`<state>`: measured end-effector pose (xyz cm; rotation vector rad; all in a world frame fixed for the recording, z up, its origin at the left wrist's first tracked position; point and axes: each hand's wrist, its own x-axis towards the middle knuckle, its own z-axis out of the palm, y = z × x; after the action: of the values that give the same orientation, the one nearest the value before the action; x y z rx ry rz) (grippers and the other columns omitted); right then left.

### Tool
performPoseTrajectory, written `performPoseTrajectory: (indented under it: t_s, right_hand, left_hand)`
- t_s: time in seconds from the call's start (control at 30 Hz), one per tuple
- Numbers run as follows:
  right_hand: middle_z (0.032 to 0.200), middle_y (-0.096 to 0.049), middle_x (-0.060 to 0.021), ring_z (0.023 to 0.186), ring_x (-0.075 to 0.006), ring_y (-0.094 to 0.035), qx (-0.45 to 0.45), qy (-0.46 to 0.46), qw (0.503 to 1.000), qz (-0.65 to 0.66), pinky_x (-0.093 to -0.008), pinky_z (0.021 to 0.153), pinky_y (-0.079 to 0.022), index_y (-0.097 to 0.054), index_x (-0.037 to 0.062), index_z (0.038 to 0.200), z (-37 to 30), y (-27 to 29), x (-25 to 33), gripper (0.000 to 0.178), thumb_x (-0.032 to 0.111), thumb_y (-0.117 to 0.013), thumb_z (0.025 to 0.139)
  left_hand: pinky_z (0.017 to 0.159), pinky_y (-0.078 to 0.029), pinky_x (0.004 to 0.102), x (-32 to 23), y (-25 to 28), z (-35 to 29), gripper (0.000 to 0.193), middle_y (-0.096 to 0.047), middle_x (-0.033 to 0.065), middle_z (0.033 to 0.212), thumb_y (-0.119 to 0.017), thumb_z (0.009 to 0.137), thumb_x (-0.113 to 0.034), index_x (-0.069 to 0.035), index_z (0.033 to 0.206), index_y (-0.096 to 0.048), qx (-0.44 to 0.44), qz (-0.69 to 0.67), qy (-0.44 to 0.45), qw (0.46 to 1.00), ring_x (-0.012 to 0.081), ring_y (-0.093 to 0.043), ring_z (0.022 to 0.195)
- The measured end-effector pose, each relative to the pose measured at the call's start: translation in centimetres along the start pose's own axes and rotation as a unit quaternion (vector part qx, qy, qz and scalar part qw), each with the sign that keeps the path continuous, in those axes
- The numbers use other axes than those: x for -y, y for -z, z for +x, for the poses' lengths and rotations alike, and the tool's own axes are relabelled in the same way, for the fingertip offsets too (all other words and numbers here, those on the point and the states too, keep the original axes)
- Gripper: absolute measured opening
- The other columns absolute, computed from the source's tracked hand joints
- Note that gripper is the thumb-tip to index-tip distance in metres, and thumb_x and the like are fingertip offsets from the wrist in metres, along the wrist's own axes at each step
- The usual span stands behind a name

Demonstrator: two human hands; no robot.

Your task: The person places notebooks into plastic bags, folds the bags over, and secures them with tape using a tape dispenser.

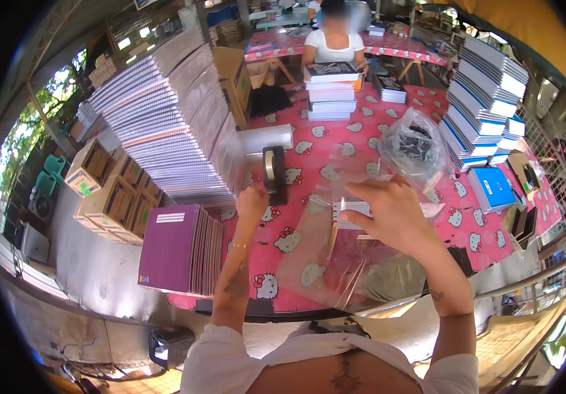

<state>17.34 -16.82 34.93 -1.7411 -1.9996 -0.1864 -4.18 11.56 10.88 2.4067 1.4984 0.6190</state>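
Observation:
My left hand [253,202] is closed, fingers pressed together, just left of a black tape dispenser [275,187] with a roll of tape. Whatever it may pinch is too small to make out. My right hand [388,213] is open, with its fingers stretched out over a sheet of clear plastic film [309,262]. Under the film and partly behind that hand lies a purple spiral notebook [355,253]. Left of my left forearm stands a stack of purple notebooks [171,253], their spiral edges facing right.
A tall stack of spiral notebooks [171,125] rises at the left, beside cardboard boxes [115,203]. A crumpled clear plastic bag [414,141] lies beyond my right hand. Blue-edged books [483,105] are piled at the right. Across the pink patterned table [286,240] sits another person [334,46].

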Motion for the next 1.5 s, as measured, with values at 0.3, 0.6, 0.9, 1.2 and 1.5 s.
performPoseTrajectory:
  t_s: [0.3, 0.6, 0.9, 1.2, 1.5]
  right_hand:
    - [0.088, -0.073, -0.0119, 0.083, -0.0305, -0.069, 0.079, -0.036, 0.996, -0.016, -0.0455, 0.084, -0.049, -0.071, 0.0085, 0.108, 1.4, 0.9, 1.5, 0.038, 0.038, -0.072, 0.083]
    - [0.095, -0.068, -0.0104, 0.096, -0.0294, -0.064, 0.121, 0.119, 0.985, -0.013, -0.0442, 0.088, -0.046, -0.069, 0.0088, 0.099, -6.4, 4.4, -3.2, 0.046, 0.038, -0.086, 0.068]
    - [0.127, -0.061, -0.0102, 0.125, -0.0292, -0.051, 0.005, -0.029, 0.980, 0.199, -0.0475, 0.112, -0.031, -0.063, 0.0118, 0.124, -12.1, -2.4, -12.5, 0.079, 0.041, -0.092, 0.057]
    - [0.153, -0.044, -0.0124, 0.143, -0.0295, -0.038, 0.102, 0.084, 0.990, 0.045, -0.0541, 0.117, -0.021, -0.059, 0.0283, 0.139, -11.4, -2.8, -11.5, 0.081, 0.048, -0.084, 0.065]
    - [0.151, -0.045, -0.0133, 0.135, -0.0248, -0.046, -0.006, -0.253, 0.852, 0.459, -0.0416, 0.110, -0.037, -0.056, 0.0087, 0.141, -6.2, -4.4, -16.9, 0.069, 0.046, -0.075, 0.086]
  left_hand:
    - [0.079, -0.049, 0.0267, -17.3, 14.5, -2.8, 0.025, -0.062, 0.0002, 0.099, -0.069, 0.093, -0.011, -0.005, 0.117, -0.066, 0.219, -0.499, -0.297, 0.784, 0.0102, -0.058, 0.093]
    - [0.108, -0.037, 0.0414, -18.5, 14.5, -0.8, 0.014, -0.046, 0.0099, 0.141, -0.073, 0.090, -0.022, -0.014, 0.101, -0.075, 0.201, -0.381, -0.404, 0.807, 0.0257, -0.039, 0.138]
    - [0.120, -0.016, 0.0499, -23.3, 8.2, -2.6, 0.013, -0.021, 0.0157, 0.161, -0.073, 0.089, -0.033, -0.022, 0.095, -0.077, 0.107, -0.269, -0.449, 0.845, 0.0348, -0.013, 0.151]
    - [0.117, -0.013, 0.0614, -24.2, 4.7, -4.3, 0.038, -0.013, 0.0219, 0.162, -0.079, 0.080, -0.034, -0.023, 0.115, -0.068, 0.096, -0.178, -0.415, 0.887, 0.0484, -0.010, 0.148]
    - [0.111, -0.036, 0.0418, -19.1, 7.3, -2.4, 0.088, -0.053, 0.0187, 0.141, -0.072, 0.086, -0.055, 0.001, 0.147, -0.041, 0.286, -0.447, 0.039, 0.846, 0.0259, -0.049, 0.132]
